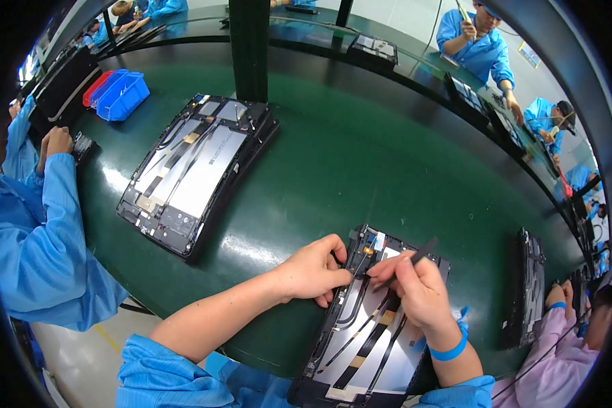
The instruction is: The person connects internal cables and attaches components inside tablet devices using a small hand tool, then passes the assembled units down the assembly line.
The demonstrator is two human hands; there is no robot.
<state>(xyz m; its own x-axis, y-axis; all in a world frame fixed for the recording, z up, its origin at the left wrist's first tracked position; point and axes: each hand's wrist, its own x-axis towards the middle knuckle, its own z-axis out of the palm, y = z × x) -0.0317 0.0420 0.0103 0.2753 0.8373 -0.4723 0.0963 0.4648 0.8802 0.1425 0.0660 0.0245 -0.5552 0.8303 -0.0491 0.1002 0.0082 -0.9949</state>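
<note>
An opened tablet (402, 353) lies in front of me, showing a silver battery, black flex cables and a black frame. My left hand (313, 268) is closed at its upper left edge, with thumb and fingers curled against the frame. My right hand (418, 289) pinches a slim dark tool (425, 250), its flat end sticking up past the knuckles. The tool's lower tip is close to the tablet's upper part, partly hidden by my fingers; whether it touches cannot be seen. A blue band circles my right wrist.
To the left, a stack of opened tablets (207, 163) sits on the green table (415, 149). Beyond it stand blue (122, 95) and red bins. A dark post (249, 51) rises behind. Co-workers sit at both sides; another tablet stack (527, 289) stands at right.
</note>
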